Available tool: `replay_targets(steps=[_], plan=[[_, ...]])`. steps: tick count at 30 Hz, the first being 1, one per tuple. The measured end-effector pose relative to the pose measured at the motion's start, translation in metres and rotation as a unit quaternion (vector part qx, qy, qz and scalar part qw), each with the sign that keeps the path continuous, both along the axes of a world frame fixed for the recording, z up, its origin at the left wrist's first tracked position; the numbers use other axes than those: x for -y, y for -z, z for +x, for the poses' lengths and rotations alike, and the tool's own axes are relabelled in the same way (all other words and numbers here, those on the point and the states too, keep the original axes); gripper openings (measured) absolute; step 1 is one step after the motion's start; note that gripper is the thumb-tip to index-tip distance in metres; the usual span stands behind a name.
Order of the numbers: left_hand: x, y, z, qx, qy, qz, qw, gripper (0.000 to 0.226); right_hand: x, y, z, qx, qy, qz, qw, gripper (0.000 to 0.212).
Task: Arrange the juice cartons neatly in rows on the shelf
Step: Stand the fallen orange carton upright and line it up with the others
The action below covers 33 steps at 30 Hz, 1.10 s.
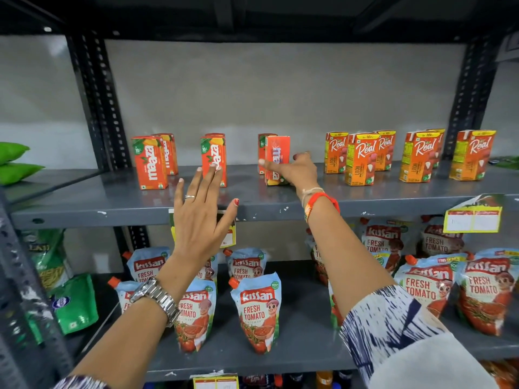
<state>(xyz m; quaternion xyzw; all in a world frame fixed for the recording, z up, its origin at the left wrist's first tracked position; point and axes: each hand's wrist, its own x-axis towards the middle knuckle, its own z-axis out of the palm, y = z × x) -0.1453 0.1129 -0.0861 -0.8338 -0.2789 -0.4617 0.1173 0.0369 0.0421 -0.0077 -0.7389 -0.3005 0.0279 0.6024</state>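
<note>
Orange Maaza juice cartons stand on the grey shelf [112, 197]: a left pair [150, 162], a middle pair [214, 153], and a third pair further right. My right hand [295, 171] grips the front carton of that third pair [276, 154], thumb on its left face, fingers on its right; the carton looks slightly turned. My left hand [200, 217] is raised with fingers spread, its fingertips overlapping the middle carton; whether they touch it I cannot tell. Several Real litchi cartons [361, 158] stand in loose rows on the right part of the shelf.
Kissan tomato pouches [257, 313] fill the shelf below. Yellow price tags [473, 219] hang from the shelf's front edge. Green packets [14, 164] lie at far left, and slotted black uprights [98, 102] frame the bay.
</note>
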Motion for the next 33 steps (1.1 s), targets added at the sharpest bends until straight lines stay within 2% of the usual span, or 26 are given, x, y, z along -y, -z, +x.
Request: replay_targets(steps=[3,5,9,11,13,15,18,23,28,32,33], plan=[[0.002,-0.008,-0.002,0.012,0.015,-0.004,1.0,0.068,-0.001,-0.001,0.004,-0.087,-0.044,0.059,0.993,0.091],[0.008,-0.019,0.002,0.032,0.059,-0.011,0.998,0.063,0.001,0.0,0.008,-0.133,-0.066,0.093,0.985,0.093],[0.019,-0.049,0.026,0.082,0.183,-0.133,0.971,0.05,0.011,-0.001,0.021,-0.205,-0.144,0.108,0.962,0.071],[0.015,-0.064,0.047,0.092,0.218,-0.264,0.935,0.051,0.015,-0.002,0.026,-0.222,-0.168,0.097,0.956,0.058],[0.01,-0.078,0.067,0.097,0.229,-0.415,0.875,0.053,0.017,-0.003,0.027,-0.226,-0.176,0.088,0.954,0.049],[0.008,-0.085,0.08,0.102,0.229,-0.507,0.825,0.05,0.018,-0.003,0.027,-0.221,-0.178,0.087,0.955,0.042],[0.014,-0.086,0.088,0.117,0.264,-0.575,0.766,0.047,0.019,-0.002,0.024,-0.205,-0.181,0.079,0.959,0.042],[0.021,-0.088,0.096,0.137,0.304,-0.634,0.698,0.06,0.018,-0.001,0.02,-0.177,-0.184,0.067,0.965,0.042],[0.017,-0.089,0.095,0.146,0.314,-0.652,0.675,0.065,0.02,-0.002,0.018,-0.18,-0.185,0.074,0.963,0.039],[0.014,-0.088,0.097,0.137,0.303,-0.632,0.7,0.066,0.02,-0.002,0.017,-0.172,-0.184,0.069,0.965,0.039],[0.013,-0.087,0.098,0.142,0.301,-0.635,0.697,0.066,0.02,-0.002,0.017,-0.171,-0.18,0.066,0.966,0.039]])
